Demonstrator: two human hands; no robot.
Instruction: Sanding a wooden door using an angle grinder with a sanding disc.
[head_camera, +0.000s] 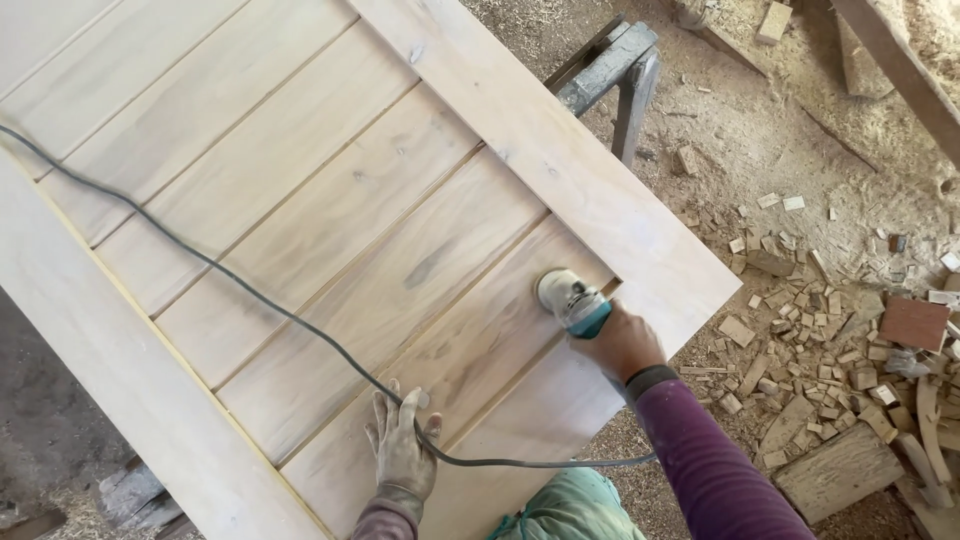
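Observation:
A large pale wooden door panel (330, 220) with diagonal planks lies flat across supports. My right hand (622, 343), in a purple sleeve, grips a teal and grey power sander (572, 300) whose disc rests on a plank near the panel's right frame. My left hand (402, 440) lies flat with fingers spread on the lower plank, beside the sander's grey cord (200, 255). The cord crosses the panel from the far left and loops under my right arm.
A grey metal trestle (615, 70) stands under the panel's far edge. Sawdust covers the ground at right, with several small wood offcuts (800, 320), a reddish board piece (914, 322) and a timber beam (900, 60).

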